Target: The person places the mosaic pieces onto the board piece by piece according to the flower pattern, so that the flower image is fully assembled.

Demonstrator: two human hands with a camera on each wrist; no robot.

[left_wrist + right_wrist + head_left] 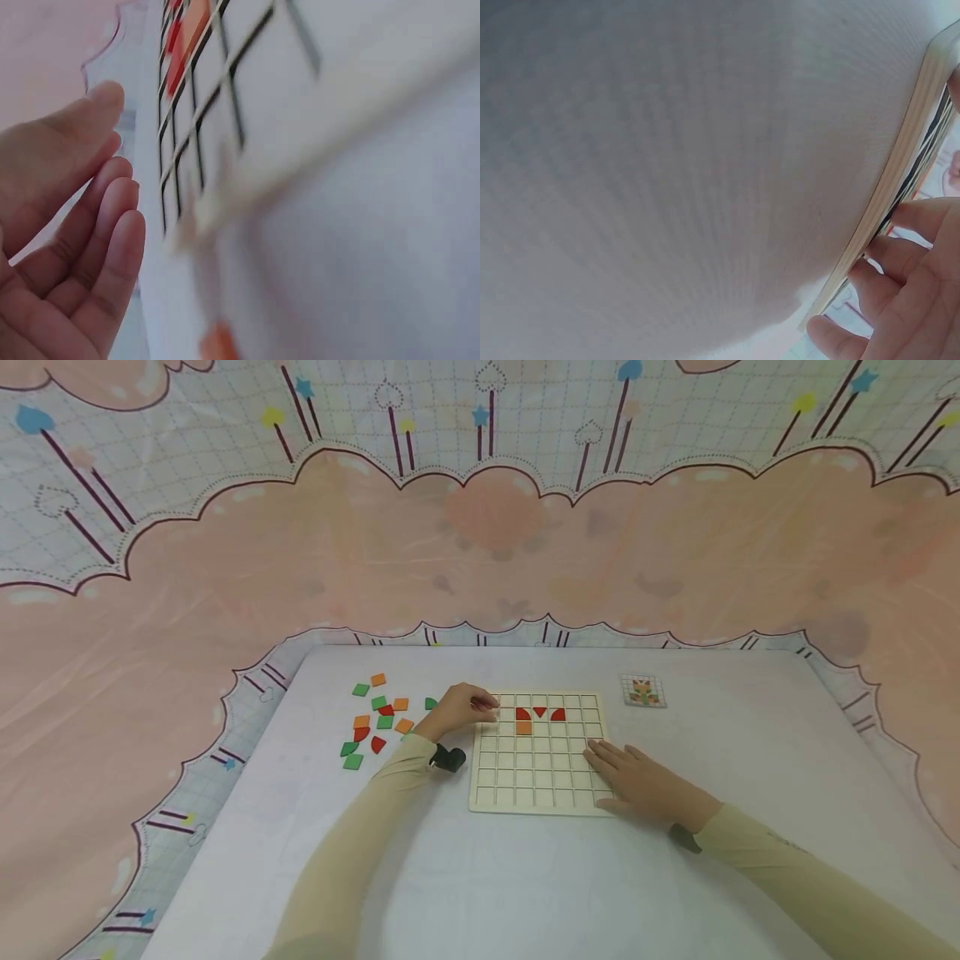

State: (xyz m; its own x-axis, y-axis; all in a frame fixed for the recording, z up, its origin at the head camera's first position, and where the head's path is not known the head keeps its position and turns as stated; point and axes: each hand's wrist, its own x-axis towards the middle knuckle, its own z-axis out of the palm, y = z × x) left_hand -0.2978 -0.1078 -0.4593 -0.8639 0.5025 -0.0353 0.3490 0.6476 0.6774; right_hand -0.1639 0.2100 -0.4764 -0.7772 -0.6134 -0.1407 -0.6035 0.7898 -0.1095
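Observation:
A pale wooden grid board (506, 777) lies on the white table. On its upper cells are two red quarter-circle tiles (558, 715), a small red triangle tile (539, 712) and an orange square tile (523, 727). Above the board's upper left edge hovers my left hand (459, 707), fingers loosely bent, thumb near the index finger; no tile shows between them in the left wrist view. My right hand (637, 781) rests on the right edge of the board with fingers extended; the right wrist view shows its fingertips touching the board's wooden side (885, 202).
Loose green (353, 762), orange (378, 679) and red (378, 745) tiles lie scattered left of the board, some partly behind the left hand. A small pattern card (642, 691) lies beyond the board's upper right corner. Behind the table hangs a patterned cloth (375, 568).

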